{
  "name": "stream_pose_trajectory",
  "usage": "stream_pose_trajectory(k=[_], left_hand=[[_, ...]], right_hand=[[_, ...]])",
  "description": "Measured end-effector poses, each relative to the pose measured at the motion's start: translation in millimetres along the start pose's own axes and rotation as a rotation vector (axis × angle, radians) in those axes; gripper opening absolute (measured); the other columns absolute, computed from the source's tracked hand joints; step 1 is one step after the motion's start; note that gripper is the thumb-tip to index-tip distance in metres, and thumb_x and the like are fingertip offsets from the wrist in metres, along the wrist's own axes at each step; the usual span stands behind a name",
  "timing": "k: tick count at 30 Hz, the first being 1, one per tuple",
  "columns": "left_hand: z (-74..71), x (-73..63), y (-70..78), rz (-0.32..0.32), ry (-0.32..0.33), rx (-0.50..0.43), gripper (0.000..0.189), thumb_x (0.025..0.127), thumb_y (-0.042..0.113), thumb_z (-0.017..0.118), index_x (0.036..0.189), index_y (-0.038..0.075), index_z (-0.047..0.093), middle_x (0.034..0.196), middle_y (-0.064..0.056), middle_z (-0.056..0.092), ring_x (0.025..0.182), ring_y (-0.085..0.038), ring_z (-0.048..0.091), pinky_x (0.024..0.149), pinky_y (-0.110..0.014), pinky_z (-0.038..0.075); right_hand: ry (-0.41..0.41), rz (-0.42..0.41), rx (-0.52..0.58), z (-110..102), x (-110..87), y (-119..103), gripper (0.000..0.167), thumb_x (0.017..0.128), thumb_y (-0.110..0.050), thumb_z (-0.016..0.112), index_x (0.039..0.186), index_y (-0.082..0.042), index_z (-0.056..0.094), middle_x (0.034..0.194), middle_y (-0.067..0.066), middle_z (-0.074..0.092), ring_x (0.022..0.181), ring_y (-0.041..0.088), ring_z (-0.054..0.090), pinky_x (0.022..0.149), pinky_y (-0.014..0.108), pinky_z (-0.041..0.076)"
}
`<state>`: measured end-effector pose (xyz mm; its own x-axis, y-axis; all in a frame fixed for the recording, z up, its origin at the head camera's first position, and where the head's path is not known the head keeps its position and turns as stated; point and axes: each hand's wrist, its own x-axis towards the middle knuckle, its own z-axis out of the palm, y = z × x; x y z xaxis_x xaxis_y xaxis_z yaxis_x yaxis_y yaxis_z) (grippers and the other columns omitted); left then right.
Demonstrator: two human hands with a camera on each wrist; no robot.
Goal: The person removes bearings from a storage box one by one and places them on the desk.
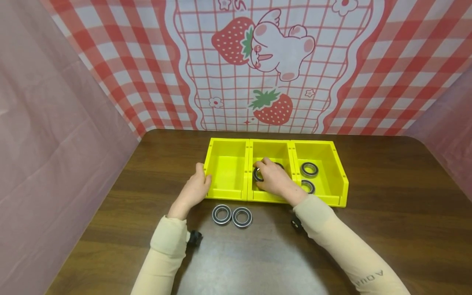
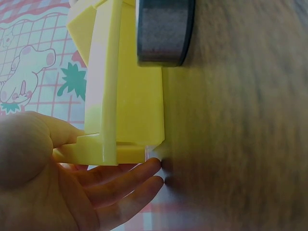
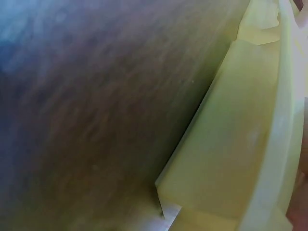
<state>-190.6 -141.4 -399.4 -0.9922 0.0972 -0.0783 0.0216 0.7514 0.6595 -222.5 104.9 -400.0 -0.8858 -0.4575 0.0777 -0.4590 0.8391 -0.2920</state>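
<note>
Three joined yellow bins stand in a row on the table. At the left bin, my left hand holds the outer side wall, thumb at the rim and fingers along the outside. My right hand reaches into the middle bin, its thumb and fingertips pinching a ball bearing. Another bearing there is partly hidden behind that hand. Inside the right bin lie two bearings, one at the back and one nearer the front. The right wrist view misses the right fingertips.
Two bearings lie side by side on the wooden table before the bins, a left one and a right one. Behind the table hangs a checked strawberry cloth; pink cloth hangs at the sides.
</note>
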Motion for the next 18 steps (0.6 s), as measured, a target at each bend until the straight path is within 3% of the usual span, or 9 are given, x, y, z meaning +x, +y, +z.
stream_pose_trajectory(k=[18], left_hand=[[1.3, 1.4, -1.7, 0.001, 0.007, 0.008, 0.034, 0.095, 0.021, 0.038, 0.12, 0.003, 0.025, 0.086, -0.019, 0.054, 0.068, -0.026, 0.052, 0.062, -0.037, 0.043]], right_hand=[[0.058, -0.03, 0.048, -2.6, -6.8, -1.5, 0.052, 0.072, -0.013, 0.072, 0.118, 0.0, 0.053, 0.103, 0.015, 0.05, 0.089, 0.025, 0.053, 0.08, 0.037, 0.046]])
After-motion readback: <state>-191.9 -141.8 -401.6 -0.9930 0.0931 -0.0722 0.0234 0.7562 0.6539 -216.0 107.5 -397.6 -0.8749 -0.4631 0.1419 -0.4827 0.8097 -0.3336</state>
